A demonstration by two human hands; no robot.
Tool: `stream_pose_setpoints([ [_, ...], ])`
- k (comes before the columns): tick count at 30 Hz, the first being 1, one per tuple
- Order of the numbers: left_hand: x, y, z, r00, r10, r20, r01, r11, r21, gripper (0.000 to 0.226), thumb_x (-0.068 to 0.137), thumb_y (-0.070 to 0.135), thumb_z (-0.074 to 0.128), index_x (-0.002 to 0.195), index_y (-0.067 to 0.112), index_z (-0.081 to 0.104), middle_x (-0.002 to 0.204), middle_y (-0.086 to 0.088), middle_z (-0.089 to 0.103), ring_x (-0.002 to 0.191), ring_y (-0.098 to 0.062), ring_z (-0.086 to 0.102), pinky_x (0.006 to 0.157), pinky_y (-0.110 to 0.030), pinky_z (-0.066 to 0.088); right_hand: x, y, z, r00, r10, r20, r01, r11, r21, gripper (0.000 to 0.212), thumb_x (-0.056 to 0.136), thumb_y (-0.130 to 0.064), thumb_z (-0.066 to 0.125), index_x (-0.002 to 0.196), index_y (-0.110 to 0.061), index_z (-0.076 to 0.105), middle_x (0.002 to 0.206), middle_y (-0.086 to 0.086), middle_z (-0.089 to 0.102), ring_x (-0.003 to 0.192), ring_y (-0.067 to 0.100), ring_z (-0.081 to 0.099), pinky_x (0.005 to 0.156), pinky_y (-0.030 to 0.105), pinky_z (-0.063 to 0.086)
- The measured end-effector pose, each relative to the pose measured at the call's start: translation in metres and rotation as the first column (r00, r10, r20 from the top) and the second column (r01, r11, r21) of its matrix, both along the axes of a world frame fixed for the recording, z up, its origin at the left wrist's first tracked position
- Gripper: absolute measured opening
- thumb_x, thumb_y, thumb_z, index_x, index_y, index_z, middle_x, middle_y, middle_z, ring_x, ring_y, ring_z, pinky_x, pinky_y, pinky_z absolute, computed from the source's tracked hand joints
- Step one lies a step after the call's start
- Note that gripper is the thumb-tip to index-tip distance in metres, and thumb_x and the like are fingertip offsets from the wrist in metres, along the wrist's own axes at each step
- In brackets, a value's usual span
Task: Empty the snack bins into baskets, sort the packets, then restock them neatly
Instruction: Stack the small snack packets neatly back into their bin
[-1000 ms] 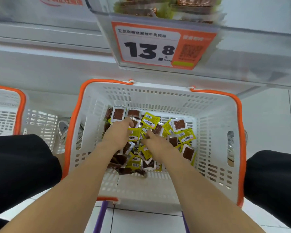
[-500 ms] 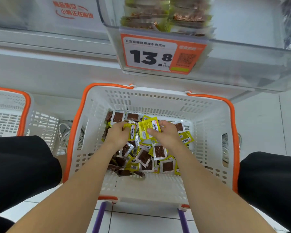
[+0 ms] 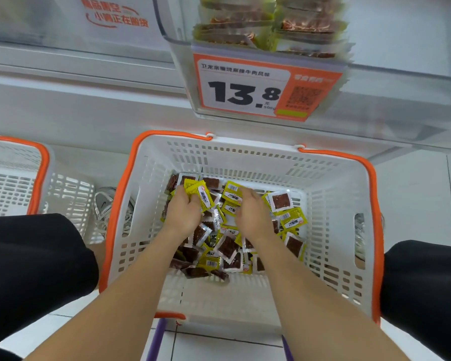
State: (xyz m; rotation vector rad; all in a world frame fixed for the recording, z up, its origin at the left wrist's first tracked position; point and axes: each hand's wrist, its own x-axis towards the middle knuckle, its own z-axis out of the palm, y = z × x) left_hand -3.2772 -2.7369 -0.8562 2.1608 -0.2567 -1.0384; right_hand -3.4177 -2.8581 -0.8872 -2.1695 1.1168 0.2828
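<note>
While both forearms reach in over the near rim, the head view looks down into a white slotted basket (image 3: 331,183) with orange handles. It stands on the pale tiled floor (image 3: 417,194) between two black-clad knees that press close to its side walls. A bare strip of the basket's bottom shows along the near wall, and more lies open at the right of the pile. Beyond the far rim hangs a clear bin (image 3: 179,56) with an orange price tag (image 3: 245,92) reading 13.8; stacked packs show through its wall. A second basket (image 3: 11,178) sits well apart at the left, and a grey shoe (image 3: 107,204) lies between the two.

The packets (image 3: 227,248) lie heaped loosely in the middle of the basket's bottom. They are small and square, some yellow with barcodes, others showing a brown snack through a clear window. The left hand (image 3: 184,212) is clenched round a few yellow packets near the far side of the pile. Just beside it, the right hand (image 3: 253,214) curls its fingers over more yellow packets and grasps them.
</note>
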Motion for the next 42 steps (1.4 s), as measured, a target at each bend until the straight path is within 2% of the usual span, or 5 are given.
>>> stream_pose_setpoints([
  [9, 0.001, 0.002, -0.003, 0.981, -0.152, 0.124, 0.165, 0.981, -0.099, 0.034, 0.107, 0.014, 0.046, 0.138, 0.025, 0.053, 0.077, 0.002, 0.061, 0.059, -0.014, 0.050, 0.057, -0.032, 0.045, 0.012, -0.024, -0.030, 0.972, 0.184, -0.146, -0.198, 0.976, -0.087, 0.055, 0.097, -0.040, 0.070, 0.145, -0.020, 0.054, 0.138, 0.010, 0.054, 0.131, 0.035, 0.046, 0.114, 0.046, 0.038],
  [22, 0.006, 0.002, 0.001, 0.995, 0.008, -0.101, -0.021, 0.991, -0.135, 0.026, 0.108, 0.007, 0.043, 0.124, 0.025, 0.052, 0.104, -0.020, 0.061, 0.086, -0.034, 0.065, 0.062, -0.037, 0.064, 0.007, -0.040, -0.018, 0.999, -0.040, -0.004, 0.039, 0.970, 0.241, 0.008, 0.082, -0.017, 0.075, 0.077, -0.023, 0.073, 0.066, -0.002, 0.065, 0.073, 0.026, 0.062, 0.084, 0.042, 0.051],
  [27, 0.003, -0.005, 0.015, 0.994, -0.011, -0.109, -0.002, 0.993, -0.117, 0.033, 0.111, 0.006, 0.039, 0.135, 0.026, 0.048, 0.112, -0.008, 0.058, 0.085, -0.025, 0.063, 0.059, -0.025, 0.061, 0.004, -0.061, 0.021, 0.841, -0.483, 0.243, 0.330, 0.815, 0.477, 0.015, 0.095, -0.010, 0.074, 0.098, -0.024, 0.077, 0.097, 0.001, 0.079, 0.094, 0.019, 0.075, 0.088, 0.035, 0.060],
  [34, -0.009, -0.016, 0.052, 0.986, -0.146, -0.077, 0.138, 0.985, -0.102, 0.037, 0.111, 0.009, 0.035, 0.139, 0.031, 0.045, 0.088, -0.009, 0.054, 0.074, -0.027, 0.053, 0.084, -0.059, 0.062, -0.004, -0.059, 0.067, 0.777, -0.603, 0.180, 0.361, 0.661, 0.657, 0.015, 0.093, -0.016, 0.070, 0.105, -0.017, 0.078, 0.103, 0.006, 0.080, 0.107, 0.035, 0.073, 0.098, 0.053, 0.055],
  [42, -0.034, -0.027, 0.116, 0.969, -0.023, -0.247, -0.061, 0.943, -0.327, 0.022, 0.112, 0.015, 0.043, 0.122, 0.028, 0.058, 0.122, -0.005, 0.068, 0.105, -0.025, 0.073, 0.083, -0.042, 0.064, -0.017, -0.030, 0.141, 0.666, -0.704, 0.246, 0.250, 0.522, 0.815, 0.024, 0.101, 0.001, 0.056, 0.120, -0.010, 0.065, 0.115, 0.018, 0.075, 0.100, 0.036, 0.077, 0.088, 0.058, 0.062],
])
